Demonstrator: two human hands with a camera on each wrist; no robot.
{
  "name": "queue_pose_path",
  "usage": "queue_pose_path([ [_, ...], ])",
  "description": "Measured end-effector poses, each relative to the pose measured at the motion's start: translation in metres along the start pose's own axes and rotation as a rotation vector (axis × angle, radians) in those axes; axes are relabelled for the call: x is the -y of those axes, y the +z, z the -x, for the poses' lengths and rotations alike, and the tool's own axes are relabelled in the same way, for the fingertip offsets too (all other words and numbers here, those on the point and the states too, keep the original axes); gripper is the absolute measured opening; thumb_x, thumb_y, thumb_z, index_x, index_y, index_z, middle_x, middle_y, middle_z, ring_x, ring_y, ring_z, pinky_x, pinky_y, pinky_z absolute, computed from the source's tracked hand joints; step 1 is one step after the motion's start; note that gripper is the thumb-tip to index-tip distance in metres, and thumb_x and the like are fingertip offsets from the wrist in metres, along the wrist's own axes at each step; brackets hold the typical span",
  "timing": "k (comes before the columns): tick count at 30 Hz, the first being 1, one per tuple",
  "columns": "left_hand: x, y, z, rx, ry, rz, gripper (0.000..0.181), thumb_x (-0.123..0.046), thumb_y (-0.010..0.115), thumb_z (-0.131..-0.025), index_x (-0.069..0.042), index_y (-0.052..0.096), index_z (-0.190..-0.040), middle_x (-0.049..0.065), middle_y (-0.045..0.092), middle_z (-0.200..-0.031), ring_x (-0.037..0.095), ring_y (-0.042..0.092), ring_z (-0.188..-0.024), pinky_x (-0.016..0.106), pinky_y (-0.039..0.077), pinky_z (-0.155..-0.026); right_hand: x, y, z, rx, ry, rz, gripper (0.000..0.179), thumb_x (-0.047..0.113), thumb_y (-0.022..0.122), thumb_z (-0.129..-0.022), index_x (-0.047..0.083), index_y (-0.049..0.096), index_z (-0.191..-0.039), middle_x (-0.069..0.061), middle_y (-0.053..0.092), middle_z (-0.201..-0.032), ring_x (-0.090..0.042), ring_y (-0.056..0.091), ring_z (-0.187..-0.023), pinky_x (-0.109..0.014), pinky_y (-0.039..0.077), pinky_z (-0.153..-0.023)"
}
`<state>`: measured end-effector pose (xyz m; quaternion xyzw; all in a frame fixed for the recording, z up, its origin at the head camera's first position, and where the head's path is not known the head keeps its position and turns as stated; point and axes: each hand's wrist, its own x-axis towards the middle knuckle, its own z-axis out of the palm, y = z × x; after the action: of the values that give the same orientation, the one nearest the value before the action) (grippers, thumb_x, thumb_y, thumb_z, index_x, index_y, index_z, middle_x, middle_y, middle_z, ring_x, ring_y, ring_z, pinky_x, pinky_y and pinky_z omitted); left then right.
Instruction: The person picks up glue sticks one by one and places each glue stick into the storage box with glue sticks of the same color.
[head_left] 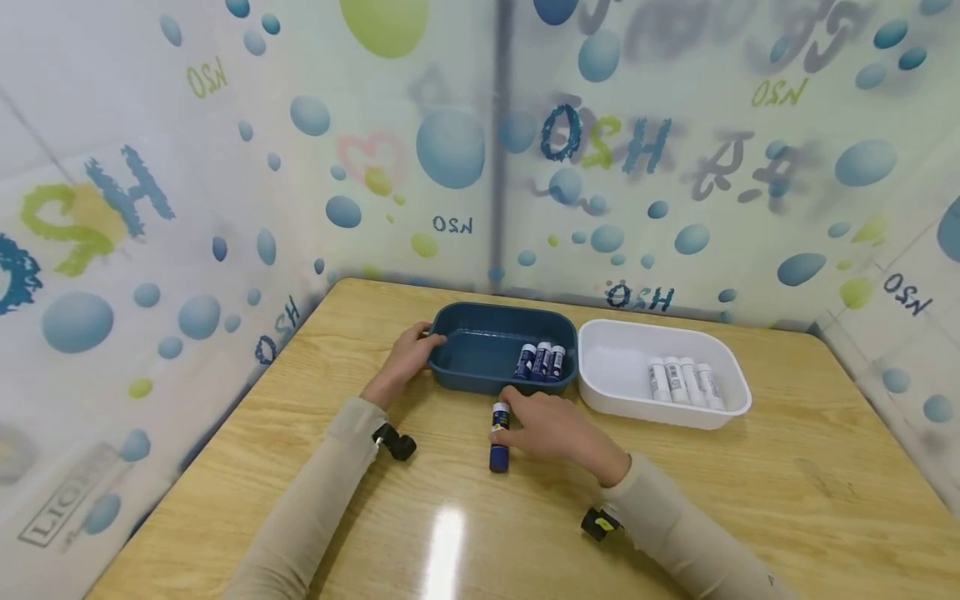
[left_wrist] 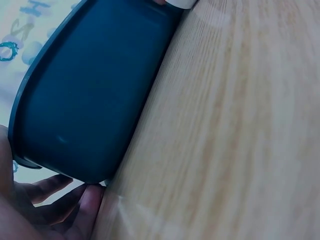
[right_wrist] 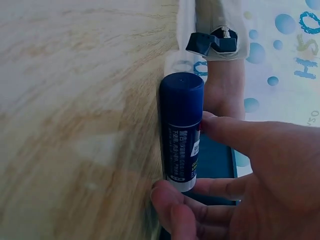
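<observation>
A dark blue glue stick point(head_left: 499, 454) with a white end lies on the table in front of the dark blue plastic tray point(head_left: 468, 383). My right hand point(head_left: 551, 423) pinches this glue stick point(right_wrist: 181, 110), thumb along its side and fingers at its white end. Inside the blue tray, three blue glue sticks point(head_left: 541, 362) lie side by side at the right. My left hand point(head_left: 407, 357) holds the tray's left end, thumb at the rim and fingers against the outer wall. That end also shows in the left wrist view, with the fingers point(left_wrist: 86, 210) low on the wall.
A white plastic tray point(head_left: 663, 410) stands right beside the blue one, with several white glue sticks point(head_left: 684, 383) in its right part. Under both is a wooden table point(head_left: 360, 533). Printed curtains point(head_left: 420, 242) hang behind the table and at its sides.
</observation>
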<state>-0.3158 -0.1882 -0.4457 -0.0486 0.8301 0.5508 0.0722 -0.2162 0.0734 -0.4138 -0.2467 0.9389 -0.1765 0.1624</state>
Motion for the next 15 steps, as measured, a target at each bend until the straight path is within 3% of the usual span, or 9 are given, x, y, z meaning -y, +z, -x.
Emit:
queue_pose_path([
  [6,-0.0015,-0.0006,0.0007,0.007,-0.011,0.013,0.056,-0.033,0.052,-0.106,-0.008,0.043,-0.155,0.019,0.051,-0.151,0.033,0.061,-0.127,0.038,0.057,-0.093,0.0009,-0.0004,-0.0003,0.023,0.018,-0.034,0.059,0.051,0.068,-0.097,0.016,0.052,-0.142,0.002,0.064,-0.083,-0.016,0.06,-0.066,-0.033,0.045,-0.061],
  [15,0.0002,0.0008,-0.0005,0.005,-0.01,0.016,0.056,-0.033,0.052,-0.107,-0.007,0.042,-0.155,0.02,0.049,-0.152,0.035,0.06,-0.129,0.037,0.058,-0.093,-0.0048,0.003,-0.0024,0.097,0.026,-0.183,0.061,0.046,0.073,-0.094,0.014,0.051,-0.142,0.001,0.065,-0.086,-0.016,0.064,-0.065,-0.031,0.047,-0.059],
])
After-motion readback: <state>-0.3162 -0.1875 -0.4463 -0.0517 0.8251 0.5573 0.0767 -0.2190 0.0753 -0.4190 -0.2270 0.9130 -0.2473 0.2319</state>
